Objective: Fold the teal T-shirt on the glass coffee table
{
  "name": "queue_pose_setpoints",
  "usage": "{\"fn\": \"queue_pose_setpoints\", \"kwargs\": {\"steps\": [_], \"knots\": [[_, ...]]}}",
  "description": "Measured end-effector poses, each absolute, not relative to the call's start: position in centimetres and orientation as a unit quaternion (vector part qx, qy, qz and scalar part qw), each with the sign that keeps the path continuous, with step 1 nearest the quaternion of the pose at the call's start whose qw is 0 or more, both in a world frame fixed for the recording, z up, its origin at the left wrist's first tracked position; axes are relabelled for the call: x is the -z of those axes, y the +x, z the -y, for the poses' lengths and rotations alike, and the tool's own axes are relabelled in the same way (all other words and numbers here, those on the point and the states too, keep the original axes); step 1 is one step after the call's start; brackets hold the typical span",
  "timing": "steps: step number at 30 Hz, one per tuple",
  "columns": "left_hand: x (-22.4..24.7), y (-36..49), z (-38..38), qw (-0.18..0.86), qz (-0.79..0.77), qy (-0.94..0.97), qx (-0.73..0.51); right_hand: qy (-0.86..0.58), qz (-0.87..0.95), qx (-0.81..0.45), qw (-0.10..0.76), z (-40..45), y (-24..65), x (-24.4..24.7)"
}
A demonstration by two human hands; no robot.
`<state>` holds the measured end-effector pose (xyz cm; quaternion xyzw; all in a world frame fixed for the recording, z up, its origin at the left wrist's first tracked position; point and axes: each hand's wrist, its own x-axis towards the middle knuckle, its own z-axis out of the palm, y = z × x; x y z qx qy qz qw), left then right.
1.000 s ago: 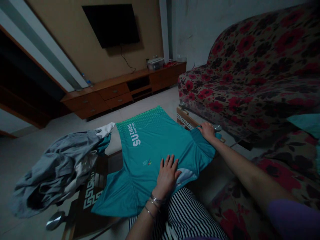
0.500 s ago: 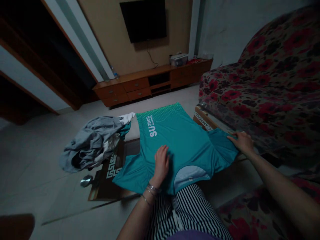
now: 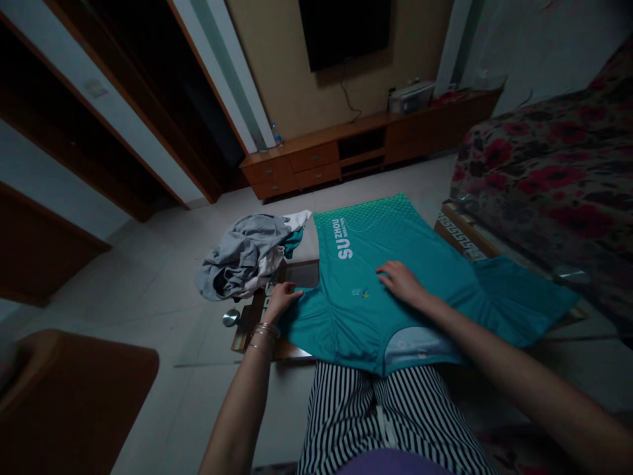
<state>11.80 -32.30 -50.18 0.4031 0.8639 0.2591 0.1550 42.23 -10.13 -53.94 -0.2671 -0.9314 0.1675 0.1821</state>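
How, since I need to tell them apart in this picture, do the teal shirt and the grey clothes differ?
The teal shirt lies spread out flat, while the grey clothes are bunched in a crumpled heap. The shirt shows white SUZHOU lettering; no lettering shows on the grey clothes. The right hand and left hand rest on the shirt, but neither touches the grey clothes. Both are cloth, lying side by side.

The one camera, worn on the person's head, looks forward and steeply down from close above the striped trousers (image 3: 376,422) and the teal marathon shirt (image 3: 376,290) on the table (image 3: 465,241). Its wide view reaches the far wooden TV cabinet (image 3: 316,161) and the floral sofa (image 3: 544,171) on the right.
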Motion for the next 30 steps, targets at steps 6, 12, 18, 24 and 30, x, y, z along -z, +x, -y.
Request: {"fn": "queue_pose_setpoints", "kwargs": {"steps": [6,12,18,24,30], "knots": [[50.1,11.5,30.0,0.218,-0.825,0.445,-0.273,-0.217,0.951,-0.160,0.150,16.1,33.0,54.4],[49.9,11.1,31.1,0.248,-0.817,0.419,-0.310,-0.206,0.955,-0.114,0.180,16.7,33.7,56.1],[49.4,10.5,33.1,0.332,-0.807,0.416,-0.257,-0.208,0.955,-0.103,0.184,16.8,33.7,56.1],[50.6,11.6,34.1,0.212,-0.873,0.384,-0.215,-0.214,0.956,-0.090,0.180,16.9,33.7,55.7],[51.0,13.3,36.3,0.094,-0.915,0.375,-0.116,-0.218,0.957,-0.081,0.172,16.8,33.6,55.6]]}}
